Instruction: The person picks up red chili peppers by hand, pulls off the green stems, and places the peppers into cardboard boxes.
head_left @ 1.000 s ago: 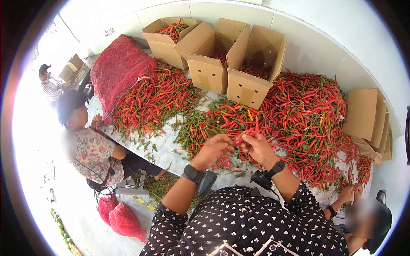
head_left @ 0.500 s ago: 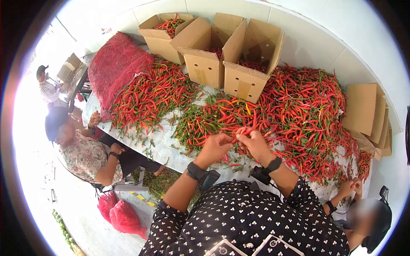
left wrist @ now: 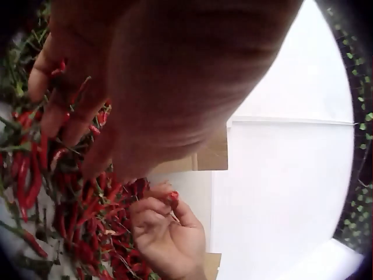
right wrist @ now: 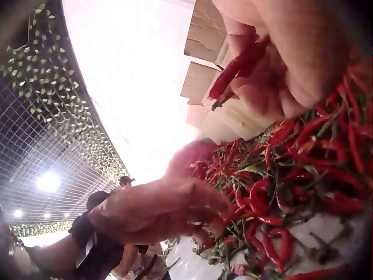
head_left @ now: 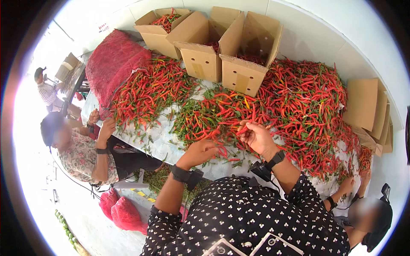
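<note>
My right hand (head_left: 259, 139) pinches a red chili (right wrist: 238, 65) between thumb and fingers, above the front of a large pile of red and green chilies (head_left: 305, 109). The left hand (head_left: 197, 153) is apart from it, over the table's near edge, its fingers loosely bent and spread; no chili shows in its grip. In the left wrist view, the left fingers (left wrist: 63, 111) hang over loose chilies, and the right hand (left wrist: 169, 236) shows beyond with a red tip at its fingers. In the right wrist view, the left hand (right wrist: 163, 211) is low over the chilies.
Cardboard boxes (head_left: 241, 79) holding chilies stand along the wall. A red mesh sack (head_left: 112, 66) lies at the back left, folded cardboard (head_left: 362, 104) at the right. One person (head_left: 87, 153) sits left, another (head_left: 363, 219) right. Pink bags (head_left: 126, 213) lie on the floor.
My left hand has parted from the right and moved left and slightly down, its fingers loosening. The right hand still holds a red chili. The person at left has raised a hand.
</note>
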Demonstrator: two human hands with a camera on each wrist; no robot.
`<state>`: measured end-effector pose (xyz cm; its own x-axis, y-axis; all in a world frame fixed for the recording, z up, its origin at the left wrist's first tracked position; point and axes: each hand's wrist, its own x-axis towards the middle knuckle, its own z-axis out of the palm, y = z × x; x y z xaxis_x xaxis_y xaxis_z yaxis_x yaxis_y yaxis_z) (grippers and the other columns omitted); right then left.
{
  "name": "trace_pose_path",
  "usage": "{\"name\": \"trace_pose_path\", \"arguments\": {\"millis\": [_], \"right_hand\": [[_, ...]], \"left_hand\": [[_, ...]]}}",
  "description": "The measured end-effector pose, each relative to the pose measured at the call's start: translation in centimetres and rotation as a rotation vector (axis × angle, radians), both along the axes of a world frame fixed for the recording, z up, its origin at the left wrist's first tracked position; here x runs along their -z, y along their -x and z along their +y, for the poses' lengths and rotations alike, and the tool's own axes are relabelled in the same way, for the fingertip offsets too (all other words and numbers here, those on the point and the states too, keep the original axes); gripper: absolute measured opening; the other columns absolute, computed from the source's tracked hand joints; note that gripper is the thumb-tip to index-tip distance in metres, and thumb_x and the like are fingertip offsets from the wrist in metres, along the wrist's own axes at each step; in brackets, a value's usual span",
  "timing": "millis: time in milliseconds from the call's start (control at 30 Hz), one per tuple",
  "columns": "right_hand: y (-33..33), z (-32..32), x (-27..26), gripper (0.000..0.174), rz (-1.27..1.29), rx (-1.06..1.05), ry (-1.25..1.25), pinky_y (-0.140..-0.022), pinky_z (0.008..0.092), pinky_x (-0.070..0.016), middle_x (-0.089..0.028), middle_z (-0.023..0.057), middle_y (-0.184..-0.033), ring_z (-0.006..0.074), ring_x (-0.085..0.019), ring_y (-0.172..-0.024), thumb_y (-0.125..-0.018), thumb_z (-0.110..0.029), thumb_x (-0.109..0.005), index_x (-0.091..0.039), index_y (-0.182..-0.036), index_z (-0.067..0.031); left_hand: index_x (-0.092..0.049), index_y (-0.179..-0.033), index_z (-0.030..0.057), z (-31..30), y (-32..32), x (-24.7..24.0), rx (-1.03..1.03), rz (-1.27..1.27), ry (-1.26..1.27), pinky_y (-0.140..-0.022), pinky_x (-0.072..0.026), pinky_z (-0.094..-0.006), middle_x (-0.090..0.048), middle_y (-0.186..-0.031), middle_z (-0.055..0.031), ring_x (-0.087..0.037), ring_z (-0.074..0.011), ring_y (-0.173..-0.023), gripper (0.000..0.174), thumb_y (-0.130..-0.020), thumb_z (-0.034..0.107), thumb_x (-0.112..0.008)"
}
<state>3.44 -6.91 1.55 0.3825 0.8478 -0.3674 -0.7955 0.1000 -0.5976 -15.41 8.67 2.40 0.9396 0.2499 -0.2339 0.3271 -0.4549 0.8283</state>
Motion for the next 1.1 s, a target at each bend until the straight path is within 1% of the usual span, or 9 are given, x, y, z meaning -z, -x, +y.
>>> {"name": "trace_pose_path", "arguments": {"millis": [33,133,333,433,633,833,900,1000,1100], "right_hand": [[0.1,0.0,0.3,0.017,0.002,0.0,0.001,-0.06,0.0277,-0.0452,-0.063,0.0103,-0.083,0.0156,-0.056,-0.068,-0.09,-0.013,-0.048,-0.058,-0.096,-0.0005],[0.3,0.1,0.9,0.018,0.059,-0.013,0.008,-0.062,0.0288,-0.0458,-0.064,0.0118,-0.088,0.017,-0.057,-0.071,-0.09,-0.013,-0.047,-0.059,-0.097,-0.0023],[0.3,-0.8,1.3,0.025,0.057,-0.063,0.02,-0.066,0.0293,-0.045,-0.063,0.0105,-0.088,0.0175,-0.056,-0.074,-0.091,-0.02,-0.043,-0.058,-0.1,-0.0022],[0.1,-1.5,1.3,0.027,0.146,-0.137,-0.107,-0.063,0.0283,-0.0429,-0.06,0.0068,-0.081,0.0163,-0.053,-0.069,-0.091,-0.022,-0.043,-0.057,-0.103,-0.002],[0.5,-2.2,0.0,0.028,0.023,-0.09,0.053,-0.056,0.025,-0.0399,-0.054,0.0001,-0.066,0.0114,-0.047,-0.058,-0.093,-0.024,-0.045,-0.061,-0.101,-0.0021],[1.1,-1.9,-1.4,0.028,-0.593,-0.122,0.198,-0.051,0.0211,-0.0367,-0.052,-0.0031,-0.061,0.0052,-0.046,-0.055,-0.093,-0.023,-0.046,-0.062,-0.1,-0.0014],[1.3,-1.7,-1.1,0.024,-1.167,-0.076,0.17,-0.054,0.0247,-0.0398,-0.055,0.0,-0.066,0.0079,-0.05,-0.058,-0.091,-0.018,-0.049,-0.061,-0.101,0.0001],[2.4,-1.7,-1.4,0.022,-1.512,0.004,0.089,-0.058,0.0286,-0.0429,-0.059,0.0032,-0.076,0.0109,-0.054,-0.062,-0.088,-0.013,-0.052,-0.061,-0.101,0.0015],[2.5,-1.5,-1.1,0.023,-1.452,0.072,0.065,-0.061,0.0291,-0.0454,-0.059,0.0047,-0.084,0.0129,-0.056,-0.067,-0.088,-0.014,-0.051,-0.06,-0.101,0.0014]], "left_hand": [[-0.065,-0.09,0.0023,-0.4,-0.4,0.3,-0.018,-0.242,-0.141,-0.066,-0.0484,-0.0318,-0.063,-0.076,-0.0108,-0.062,-0.0193,-0.069,0.021,-0.08,0.02,-0.059],[-0.062,-0.092,-0.0002,-1.3,-2.4,0.5,-0.126,-0.235,0.031,-0.063,-0.0455,-0.0282,-0.06,-0.079,-0.0086,-0.057,-0.0123,-0.07,0.022,-0.082,0.019,-0.06],[-0.061,-0.091,-0.0028,-3.6,-5.2,-1.9,-0.147,-0.112,0.16,-0.063,-0.0455,-0.0274,-0.062,-0.078,-0.0082,-0.056,-0.0107,-0.071,0.019,-0.079,0.012,-0.061],[-0.061,-0.091,-0.0028,-3.8,-5.6,-1.3,-0.145,-0.166,0.181,-0.063,-0.0449,-0.027,-0.061,-0.076,-0.0072,-0.055,-0.0099,-0.069,0.018,-0.079,0.01,-0.06],[-0.061,-0.088,-0.0025,-3.2,-5.3,-1.2,-0.182,-0.142,0.163,-0.062,-0.0442,-0.0262,-0.06,-0.073,-0.0062,-0.054,-0.0102,-0.067,0.016,-0.08,0.011,-0.059],[-0.062,-0.082,-0.0025,-3.8,-5.2,-0.7,-0.176,-0.148,0.055,-0.058,-0.0439,-0.028,-0.06,-0.068,-0.0079,-0.055,-0.0122,-0.062,0.017,-0.08,0.014,-0.059],[-0.062,-0.08,-0.0024,-3.9,-5.3,-0.3,-0.179,-0.131,0.012,-0.057,-0.0441,-0.0294,-0.06,-0.065,-0.0095,-0.055,-0.014,-0.059,0.017,-0.079,0.015,-0.06],[-0.062,-0.077,-0.0018,-4.1,-5.7,0.6,-0.251,-0.254,-0.199,-0.053,-0.0439,-0.033,-0.059,-0.061,-0.0133,-0.057,-0.0189,-0.055,0.018,-0.077,0.016,-0.06],[-0.063,-0.073,0.0026,-3.8,-6.2,0.1,-0.334,-0.133,-0.181,-0.055,-0.0469,-0.0374,-0.062,-0.063,-0.0143,-0.061,-0.0297,-0.059,0.016,-0.074,0.018,-0.059]]}}
